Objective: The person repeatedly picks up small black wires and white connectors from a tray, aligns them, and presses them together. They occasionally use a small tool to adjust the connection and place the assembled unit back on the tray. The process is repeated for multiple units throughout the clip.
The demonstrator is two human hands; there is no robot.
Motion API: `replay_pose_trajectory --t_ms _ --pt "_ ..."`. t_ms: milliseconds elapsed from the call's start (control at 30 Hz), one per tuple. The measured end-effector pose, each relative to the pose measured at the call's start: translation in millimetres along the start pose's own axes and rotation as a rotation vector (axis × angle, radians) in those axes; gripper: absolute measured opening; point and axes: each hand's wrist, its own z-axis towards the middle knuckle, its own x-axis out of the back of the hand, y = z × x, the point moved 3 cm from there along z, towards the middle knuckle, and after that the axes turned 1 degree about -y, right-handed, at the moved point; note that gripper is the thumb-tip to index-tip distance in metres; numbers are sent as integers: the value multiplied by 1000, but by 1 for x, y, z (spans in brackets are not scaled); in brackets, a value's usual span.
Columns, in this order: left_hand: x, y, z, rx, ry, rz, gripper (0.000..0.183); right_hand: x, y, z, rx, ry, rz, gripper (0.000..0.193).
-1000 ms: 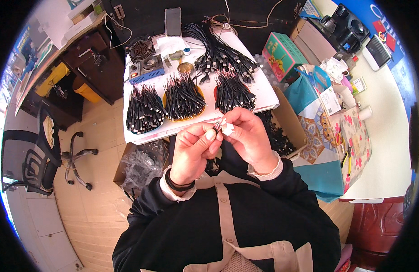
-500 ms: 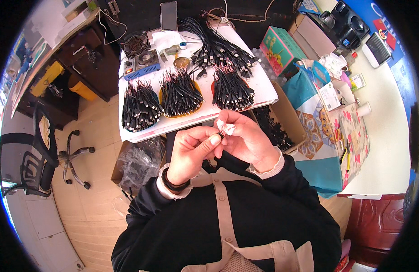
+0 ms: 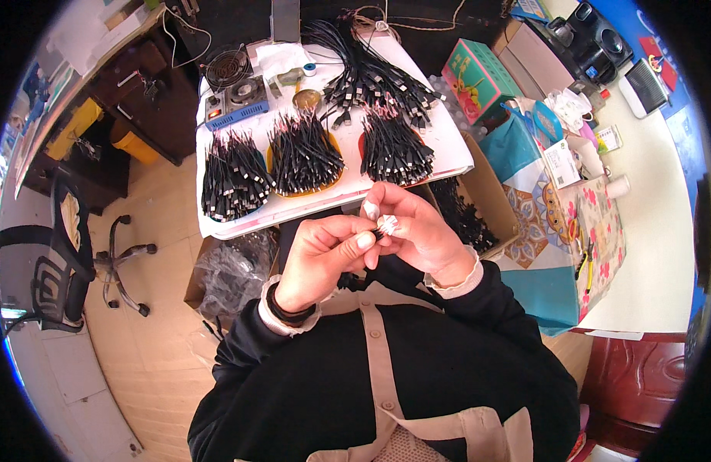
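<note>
Squeezed in the left grip: a small dark cable end, right at the fingertips, maybe to keep such a thin thing from wobbling. Just to the right and touching: the right grip, with white bits at the tips and a little gap between thumb and first finger. Hard to see if pinching the cable end too, or only steadying.

Past the grips, on a white bench, from left to right: a blue machine, with a left bunch of black cables in front; then a middle bunch; then a right bunch, with a messy heap behind. Pink ends pointing away from the grips, perhaps for easy reaching.

Far left of the grips, a black chair on a tan floor. Nearer, a clear plastic bag. Close on the right, a brown box of cables. Farther right, a teal bag and a second white bench.
</note>
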Motion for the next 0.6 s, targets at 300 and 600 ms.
replay_pose_trajectory --t_ms 300,600 --pt "1 8 -8 -83 97 209 15 0 -22 -2 301 87 -527 34" --pt "-2 5 -8 -76 99 251 14 -21 -20 -17 521 271 -1160 24"
